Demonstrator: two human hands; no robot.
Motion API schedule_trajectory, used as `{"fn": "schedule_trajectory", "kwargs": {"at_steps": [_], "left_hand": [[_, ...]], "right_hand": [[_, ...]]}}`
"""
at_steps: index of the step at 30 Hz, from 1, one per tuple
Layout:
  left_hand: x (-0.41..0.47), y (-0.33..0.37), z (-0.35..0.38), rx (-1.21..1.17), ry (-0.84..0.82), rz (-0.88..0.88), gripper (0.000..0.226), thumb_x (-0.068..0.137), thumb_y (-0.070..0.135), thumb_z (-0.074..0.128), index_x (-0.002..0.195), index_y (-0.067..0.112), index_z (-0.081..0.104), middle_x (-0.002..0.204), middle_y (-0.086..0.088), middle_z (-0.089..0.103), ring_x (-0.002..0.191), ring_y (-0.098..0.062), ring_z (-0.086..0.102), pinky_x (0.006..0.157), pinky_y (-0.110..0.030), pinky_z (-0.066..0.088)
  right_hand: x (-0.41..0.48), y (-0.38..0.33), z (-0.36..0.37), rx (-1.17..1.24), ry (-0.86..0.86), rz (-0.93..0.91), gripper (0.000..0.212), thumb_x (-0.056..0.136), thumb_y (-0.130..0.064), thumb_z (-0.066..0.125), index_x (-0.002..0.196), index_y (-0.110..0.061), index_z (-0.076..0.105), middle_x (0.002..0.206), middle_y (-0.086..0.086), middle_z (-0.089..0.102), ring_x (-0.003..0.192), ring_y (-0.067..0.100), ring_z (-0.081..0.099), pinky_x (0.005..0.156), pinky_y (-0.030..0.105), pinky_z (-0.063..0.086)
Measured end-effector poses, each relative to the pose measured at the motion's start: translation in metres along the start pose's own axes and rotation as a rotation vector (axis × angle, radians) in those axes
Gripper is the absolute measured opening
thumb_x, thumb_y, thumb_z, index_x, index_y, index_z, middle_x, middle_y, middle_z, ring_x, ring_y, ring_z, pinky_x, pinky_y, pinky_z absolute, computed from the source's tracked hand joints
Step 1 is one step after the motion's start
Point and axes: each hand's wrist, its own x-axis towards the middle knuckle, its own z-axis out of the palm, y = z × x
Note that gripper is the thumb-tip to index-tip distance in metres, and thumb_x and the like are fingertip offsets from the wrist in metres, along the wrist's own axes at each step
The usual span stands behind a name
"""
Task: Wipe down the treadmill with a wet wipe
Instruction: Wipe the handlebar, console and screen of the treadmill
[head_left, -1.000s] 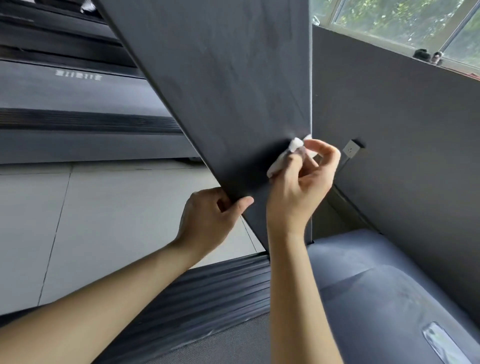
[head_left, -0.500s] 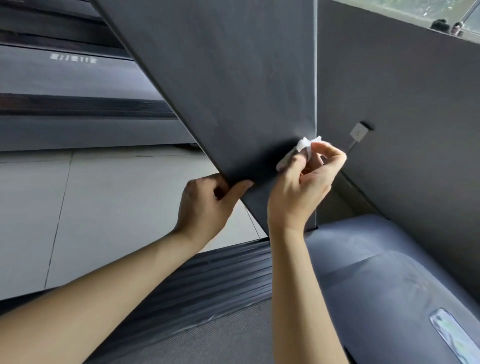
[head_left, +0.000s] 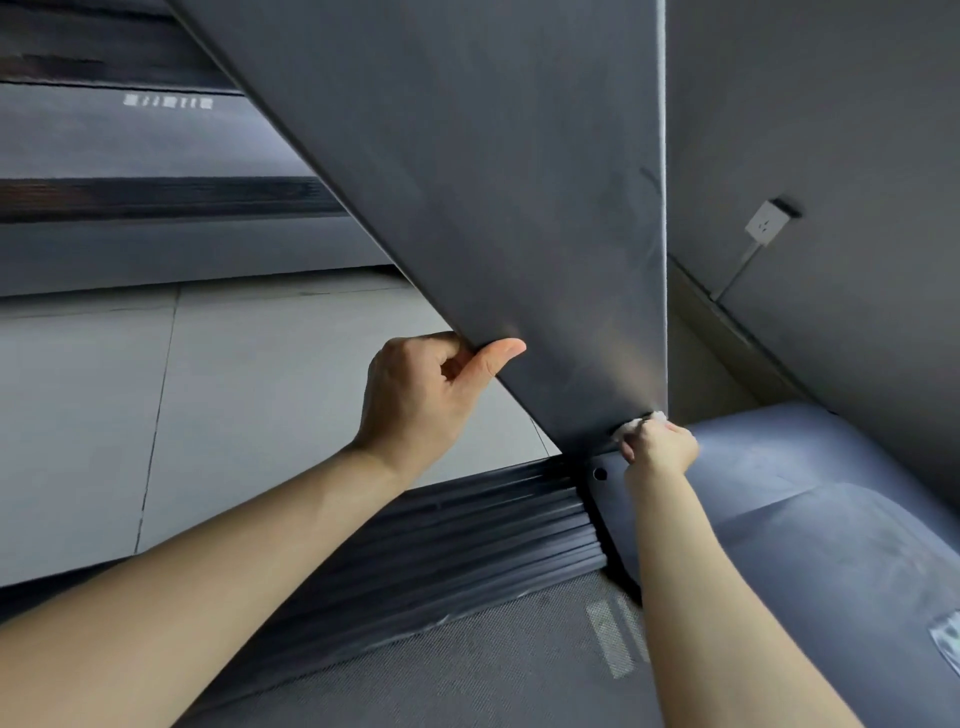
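hidden: left hand (head_left: 421, 395) fingers behind upright panel (head_left: 493, 208) edge, thumb alone on its face | hidden: wet wipe (head_left: 636, 423) mostly inside right hand (head_left: 660, 447) | cut off: panel top at 12 o'clock; shiny object (head_left: 948, 642) at 4 o'clock | blurred: white lettering (head_left: 169, 101) at 10 o'clock, unreadable

We identify a home room: treadmill (head_left: 467, 208) on tiled floor (head_left: 234, 389), wall socket (head_left: 768, 224) on dark wall (head_left: 831, 130).
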Motion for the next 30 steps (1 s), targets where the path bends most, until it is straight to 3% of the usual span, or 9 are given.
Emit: {"fn": "schedule_trajectory", "kwargs": {"at_steps": [2,5,9,11,13,17,22,26,30], "left_hand": [[-0.001,-0.001,0.001,-0.021,0.006,0.003,0.085,0.084,0.081,0.055,0.058,0.001,0.061,0.054,-0.013,0.059,0.055,-0.037,0.055,0.060,-0.049,0.050],[0.000,-0.003,0.003,-0.048,0.005,0.001,0.086,0.084,0.081,0.055,0.058,-0.001,0.060,0.054,-0.014,0.058,0.054,-0.035,0.055,0.060,-0.050,0.051],[0.002,-0.008,0.006,-0.070,0.022,0.009,0.082,0.086,0.078,0.057,0.058,0.001,0.061,0.054,-0.010,0.060,0.055,-0.037,0.057,0.059,-0.048,0.052],[0.001,-0.009,0.008,-0.067,0.044,0.033,0.079,0.087,0.075,0.058,0.057,0.002,0.061,0.054,-0.008,0.061,0.056,-0.037,0.058,0.059,-0.048,0.051],[0.000,-0.008,0.010,-0.078,0.060,0.033,0.079,0.088,0.073,0.059,0.056,0.001,0.060,0.053,-0.009,0.060,0.055,-0.038,0.056,0.058,-0.047,0.050],[0.001,-0.008,0.011,-0.088,0.060,0.029,0.075,0.089,0.067,0.063,0.054,0.001,0.058,0.052,-0.010,0.059,0.054,-0.038,0.056,0.057,-0.046,0.049],[-0.002,-0.009,0.016,-0.106,0.094,0.003,0.071,0.089,0.055,0.068,0.053,-0.004,0.053,0.050,-0.017,0.053,0.052,-0.039,0.049,0.056,-0.047,0.043],[-0.003,-0.008,0.018,-0.117,0.096,-0.004,0.069,0.089,0.054,0.068,0.054,-0.004,0.054,0.052,-0.017,0.054,0.053,-0.039,0.051,0.057,-0.046,0.044],[-0.002,-0.008,0.016,-0.133,0.092,-0.012,0.068,0.090,0.051,0.069,0.054,-0.004,0.053,0.051,-0.014,0.054,0.052,-0.038,0.050,0.057,-0.045,0.044]], "right_hand": [[-0.008,-0.002,-0.002,0.135,0.007,0.072,0.030,0.100,-0.009,0.050,0.070,-0.014,0.046,0.050,0.002,0.044,0.031,0.012,0.038,0.032,0.015,0.031],[-0.036,-0.035,0.005,0.401,-0.020,0.067,0.027,0.094,0.001,0.047,0.069,-0.011,0.046,0.055,0.006,0.042,0.032,0.013,0.034,0.035,0.016,0.024],[-0.112,-0.068,0.027,0.614,-0.098,-0.244,0.017,0.094,0.006,0.048,0.083,-0.005,0.053,0.056,0.008,0.049,0.049,0.021,0.042,0.046,0.028,0.036],[-0.140,-0.063,0.035,0.621,-0.138,-0.446,0.017,0.096,0.006,0.053,0.084,-0.006,0.053,0.059,0.011,0.052,0.055,0.024,0.046,0.053,0.033,0.041],[-0.133,-0.052,0.034,0.556,-0.117,-0.484,0.019,0.094,0.005,0.055,0.082,-0.009,0.052,0.056,0.009,0.056,0.058,0.027,0.049,0.058,0.038,0.044],[-0.051,-0.023,0.010,0.255,0.026,-0.331,0.022,0.097,-0.004,0.053,0.080,-0.017,0.048,0.050,-0.004,0.061,0.051,0.019,0.054,0.060,0.036,0.048],[0.033,0.025,-0.008,-0.178,0.064,-0.085,0.018,0.094,-0.034,0.058,0.082,-0.021,0.055,0.075,0.006,0.067,0.070,0.026,0.065,0.078,0.046,0.059],[0.052,0.031,-0.008,-0.102,0.079,0.060,0.023,0.094,-0.021,0.062,0.071,-0.015,0.058,0.068,0.010,0.065,0.058,0.023,0.066,0.077,0.044,0.062],[0.041,0.027,0.001,-0.046,0.112,0.097,0.018,0.088,-0.015,0.050,0.072,-0.012,0.056,0.057,0.007,0.059,0.039,0.018,0.057,0.066,0.039,0.060]]}}
